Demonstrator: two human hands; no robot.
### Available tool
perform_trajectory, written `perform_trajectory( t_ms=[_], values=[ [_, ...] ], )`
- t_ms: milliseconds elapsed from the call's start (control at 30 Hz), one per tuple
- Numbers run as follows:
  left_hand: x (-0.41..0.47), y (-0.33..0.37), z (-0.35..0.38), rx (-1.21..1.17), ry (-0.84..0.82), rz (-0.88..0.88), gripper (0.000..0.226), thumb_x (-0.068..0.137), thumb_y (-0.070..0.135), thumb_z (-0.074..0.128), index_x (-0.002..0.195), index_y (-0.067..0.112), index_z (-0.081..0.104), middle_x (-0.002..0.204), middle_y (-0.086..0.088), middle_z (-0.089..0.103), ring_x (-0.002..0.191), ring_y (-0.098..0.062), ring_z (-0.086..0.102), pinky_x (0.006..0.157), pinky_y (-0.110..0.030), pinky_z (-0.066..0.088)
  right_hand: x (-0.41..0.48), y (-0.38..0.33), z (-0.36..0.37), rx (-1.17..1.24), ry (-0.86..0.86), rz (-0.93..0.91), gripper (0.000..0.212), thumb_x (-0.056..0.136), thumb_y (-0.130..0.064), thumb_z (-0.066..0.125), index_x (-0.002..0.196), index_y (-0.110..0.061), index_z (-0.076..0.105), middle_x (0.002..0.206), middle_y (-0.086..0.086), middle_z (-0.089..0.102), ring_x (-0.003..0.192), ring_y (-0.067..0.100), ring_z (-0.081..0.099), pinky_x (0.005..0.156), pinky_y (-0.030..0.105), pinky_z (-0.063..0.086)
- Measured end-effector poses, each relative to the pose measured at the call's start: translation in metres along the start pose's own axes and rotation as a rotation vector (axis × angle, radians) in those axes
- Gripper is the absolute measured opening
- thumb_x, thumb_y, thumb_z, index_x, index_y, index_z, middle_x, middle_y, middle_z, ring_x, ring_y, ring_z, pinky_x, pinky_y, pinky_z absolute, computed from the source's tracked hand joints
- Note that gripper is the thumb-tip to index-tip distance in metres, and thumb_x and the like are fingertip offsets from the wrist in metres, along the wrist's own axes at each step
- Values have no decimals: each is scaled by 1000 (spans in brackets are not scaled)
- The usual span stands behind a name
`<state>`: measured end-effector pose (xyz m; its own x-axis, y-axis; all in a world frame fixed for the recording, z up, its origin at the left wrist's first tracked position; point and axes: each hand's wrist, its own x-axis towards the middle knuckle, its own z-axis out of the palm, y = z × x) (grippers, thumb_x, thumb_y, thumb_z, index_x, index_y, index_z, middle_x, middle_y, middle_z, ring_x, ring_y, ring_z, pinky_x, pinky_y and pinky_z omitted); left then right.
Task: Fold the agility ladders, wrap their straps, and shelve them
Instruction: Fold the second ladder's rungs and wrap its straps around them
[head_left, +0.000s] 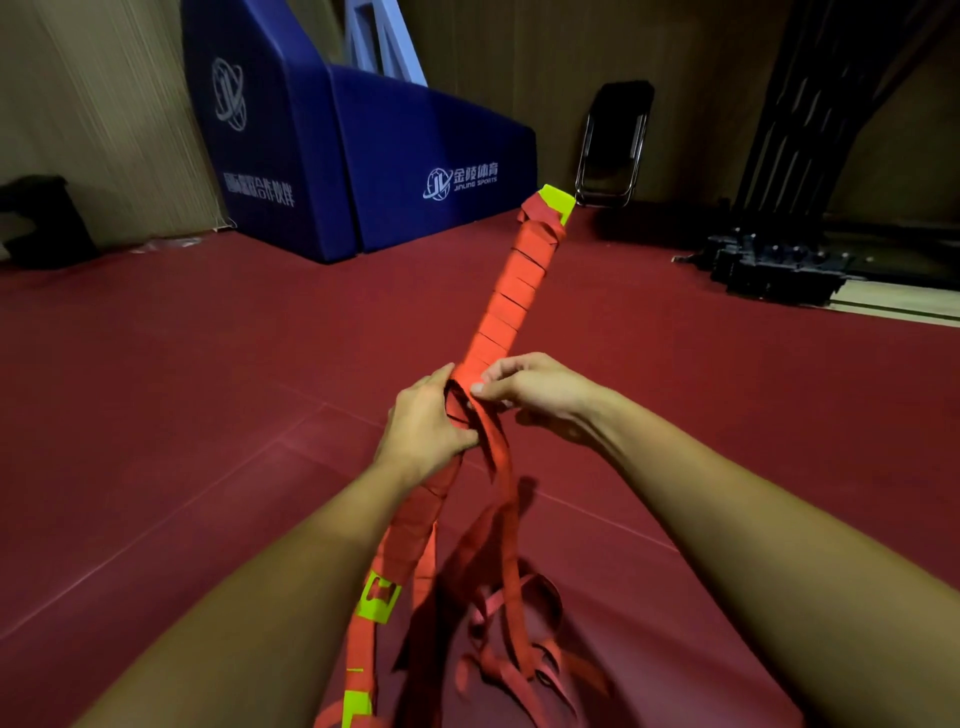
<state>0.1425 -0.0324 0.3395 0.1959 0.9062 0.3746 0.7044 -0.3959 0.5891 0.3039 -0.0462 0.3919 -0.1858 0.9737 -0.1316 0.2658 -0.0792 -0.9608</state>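
Folded ladder bundle (511, 296) is held in mid-air over the red floor (156, 415). It slants from lower left near the camera up to the right.

- Left hand (423, 428): fingers curled round the bundle about mid-length, gripping it.
- Right hand (535, 387): thumb and forefinger pinch the red strap (501, 467) right where it meets the bundle, just beside the left hand. The other fingers are loosely curled.
- Strap turns cover the upper half of the bundle edge to edge, up to a knot-like bunch under the yellow-green rung end (558, 203). More turns sit below the left hand.
- A second yellow-green rung piece (379, 597) shows low on the bundle.
- The free strap drops from the right-hand pinch and lies in loose loops on the floor between the forearms.

Behind it:
- a blue padded base (415, 171) marked JINLING SPORTS stands against the wall
- a folded black chair (615, 140) leans on the wall
- a black metal frame (779, 249) is at far right
- a dark object (41, 218) is at far left, too dim to identify
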Motion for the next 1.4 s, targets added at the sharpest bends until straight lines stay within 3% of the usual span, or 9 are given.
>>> perform_trajectory(
  t_ms=[267, 433, 533, 667, 833, 933, 1100, 1300, 1400],
  values=[
    [3, -5, 2, -68, -7, -44, 59, 62, 37, 86, 116, 29, 64, 96, 7, 74, 88, -11, 69, 76, -23, 50, -10, -4, -25, 60, -192, 136, 9, 96, -4, 57, 91, -10, 61, 77, 6, 71, 66, 11, 68, 40, 16, 24],
    [4, -6, 0, -153, 2, -148, 73, 63, 22, 90, 126, 17, 53, 106, 3, 69, 94, -16, 66, 79, -18, 43, -5, 4, -28, -120, -108, 79, 24, 100, -6, 52, 77, -10, 57, 63, 1, 62, 51, 8, 52, 45, 18, 34],
    [5, -3, 1, -304, -41, -233, 70, 60, 18, 89, 118, 19, 49, 108, 0, 69, 92, -17, 67, 86, -33, 53, 1, 14, -24, -132, 31, -32, 10, 99, -8, 55, 92, -13, 60, 67, 3, 58, 55, 10, 49, 51, 21, 37],
    [2, 10, -4, -664, -172, -326, 57, 71, -11, 74, 119, 9, 52, 97, -9, 70, 76, -16, 64, 68, -30, 52, 0, 17, -22, 36, -56, -121, 13, 98, -15, 59, 85, -17, 59, 60, -4, 51, 50, 4, 45, 50, 16, 36],
    [2, 9, -6, -845, -272, -351, 56, 59, -2, 69, 111, 16, 63, 92, -8, 69, 85, -21, 62, 72, -32, 46, 1, 14, -25, 72, -24, -157, 21, 95, -15, 63, 79, -13, 50, 60, 1, 52, 51, 8, 45, 50, 17, 37],
    [4, 9, -8, -835, -286, -362, 58, 55, 2, 68, 109, 21, 70, 97, -6, 72, 88, -21, 65, 76, -33, 47, 1, 12, -26, 80, -4, -220, 7, 94, -12, 65, 95, -9, 59, 60, -1, 56, 53, 7, 49, 51, 17, 40],
    [4, 8, -9, -868, -343, -384, 62, 53, 1, 64, 111, 22, 72, 98, -7, 73, 87, -23, 64, 74, -32, 47, 1, 17, -29, 168, -27, -167, 23, 93, -9, 66, 114, -6, 55, 63, -1, 54, 53, 6, 49, 51, 18, 40],
    [14, 12, 6, -434, -318, -88, 85, 58, 34, 82, 137, 40, 50, 114, 1, 71, 98, -15, 66, 88, -34, 54, 11, 14, -17, 186, 175, -142, 12, 92, -16, 68, 96, -6, 61, 56, -1, 51, 44, 5, 42, 46, 17, 35],
    [11, 13, 10, -370, -227, -81, 79, 57, 26, 76, 133, 35, 56, 101, -7, 71, 80, -14, 61, 83, -40, 55, 7, 11, -17, 88, 160, -167, 20, 91, -17, 70, 102, -4, 60, 57, 4, 54, 38, 6, 43, 40, 15, 33]
  ],
)
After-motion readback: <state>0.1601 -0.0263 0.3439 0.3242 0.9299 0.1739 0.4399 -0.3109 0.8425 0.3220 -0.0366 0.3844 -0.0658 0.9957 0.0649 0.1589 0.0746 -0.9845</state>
